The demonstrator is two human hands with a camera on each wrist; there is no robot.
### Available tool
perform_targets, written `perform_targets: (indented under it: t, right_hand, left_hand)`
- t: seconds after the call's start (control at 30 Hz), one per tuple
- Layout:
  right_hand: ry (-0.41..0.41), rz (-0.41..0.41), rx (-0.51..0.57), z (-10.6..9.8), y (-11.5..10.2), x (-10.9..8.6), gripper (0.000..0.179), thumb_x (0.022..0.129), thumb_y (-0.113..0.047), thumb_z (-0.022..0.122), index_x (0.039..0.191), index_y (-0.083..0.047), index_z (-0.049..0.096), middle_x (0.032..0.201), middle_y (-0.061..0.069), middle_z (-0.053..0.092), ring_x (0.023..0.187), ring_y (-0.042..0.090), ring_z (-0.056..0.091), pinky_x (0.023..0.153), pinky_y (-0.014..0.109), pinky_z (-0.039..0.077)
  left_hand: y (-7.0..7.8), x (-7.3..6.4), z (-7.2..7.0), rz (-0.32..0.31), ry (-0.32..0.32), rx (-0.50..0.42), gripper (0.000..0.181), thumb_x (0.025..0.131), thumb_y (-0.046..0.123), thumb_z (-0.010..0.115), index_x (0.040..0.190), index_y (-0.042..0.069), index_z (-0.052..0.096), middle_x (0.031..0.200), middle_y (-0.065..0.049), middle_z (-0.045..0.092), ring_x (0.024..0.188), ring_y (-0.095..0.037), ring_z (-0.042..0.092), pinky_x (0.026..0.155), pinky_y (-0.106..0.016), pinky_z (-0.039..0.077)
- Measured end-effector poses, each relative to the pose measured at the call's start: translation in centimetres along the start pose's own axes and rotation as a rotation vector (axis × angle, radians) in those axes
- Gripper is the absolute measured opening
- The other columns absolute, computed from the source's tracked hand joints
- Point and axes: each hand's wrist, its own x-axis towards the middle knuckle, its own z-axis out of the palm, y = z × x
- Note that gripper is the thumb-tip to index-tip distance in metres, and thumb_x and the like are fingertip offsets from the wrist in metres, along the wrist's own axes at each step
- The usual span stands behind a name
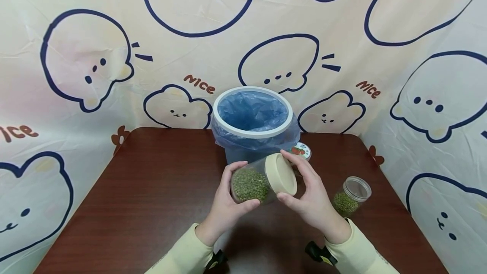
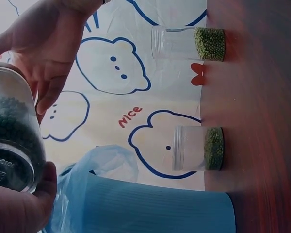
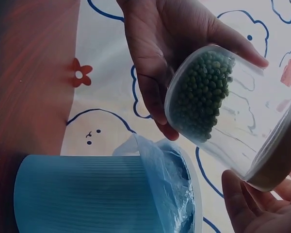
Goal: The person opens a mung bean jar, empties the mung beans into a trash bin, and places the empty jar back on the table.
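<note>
Both hands hold a clear plastic jar (image 1: 249,183) tilted over the table, partly filled with small green beans that look like mung beans (image 3: 203,92). My left hand (image 1: 228,202) grips the jar body near its base, thumb in front and fingers behind. The right hand (image 1: 310,198) holds the cream lid (image 1: 281,174), which sits on the jar's mouth. In the right wrist view the beans lie toward the base, with clear space between them and the lid (image 3: 281,150). The left wrist view shows the jar's embossed base (image 2: 9,167) up close.
A blue bin (image 1: 243,155) with a white rim and blue bag liner stands behind the jar. To the right is a lidless jar of green beans (image 1: 346,202). A round, colourful printed top (image 1: 300,150) shows beside the bin. The brown table (image 1: 152,206) meets a printed cloth behind.
</note>
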Motion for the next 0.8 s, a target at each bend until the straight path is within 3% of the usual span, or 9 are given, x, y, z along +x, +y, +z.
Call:
perform_targets:
  t: [0.2,0.43,0.8]
  right_hand:
    - [-0.032,-0.002,0.008,0.0,0.2,-0.1,0.081,0.085,-0.022,0.081,0.156,-0.023,0.043,0.140,0.002,0.055,0.113,0.014,0.056,0.084,0.029,0.053]
    - [-0.067,0.030,0.025,0.2,0.5,-0.3,0.082,0.087,-0.015,0.076,0.159,-0.026,0.037,0.147,0.003,0.049,0.116,0.019,0.054,0.087,0.033,0.052]
    - [-0.047,0.051,0.095,1.2,1.3,-0.5,0.074,0.092,-0.026,0.070,0.159,-0.024,0.037,0.149,0.004,0.047,0.118,0.021,0.050,0.091,0.035,0.050]
  left_hand:
    - [0.1,0.1,-0.1,-0.021,0.008,0.016,0.086,0.081,0.027,0.089,0.149,0.022,0.037,0.145,-0.011,0.048,0.127,-0.032,0.051,0.095,-0.031,0.055]
    - [0.0,0.0,-0.1,-0.059,0.027,0.024,0.089,0.079,0.023,0.090,0.151,0.021,0.037,0.147,-0.010,0.049,0.126,-0.030,0.054,0.095,-0.031,0.055]
    - [-0.5,0.0,-0.2,-0.111,0.007,0.055,0.088,0.080,0.026,0.088,0.150,0.023,0.034,0.144,-0.010,0.051,0.124,-0.031,0.056,0.092,-0.030,0.057]
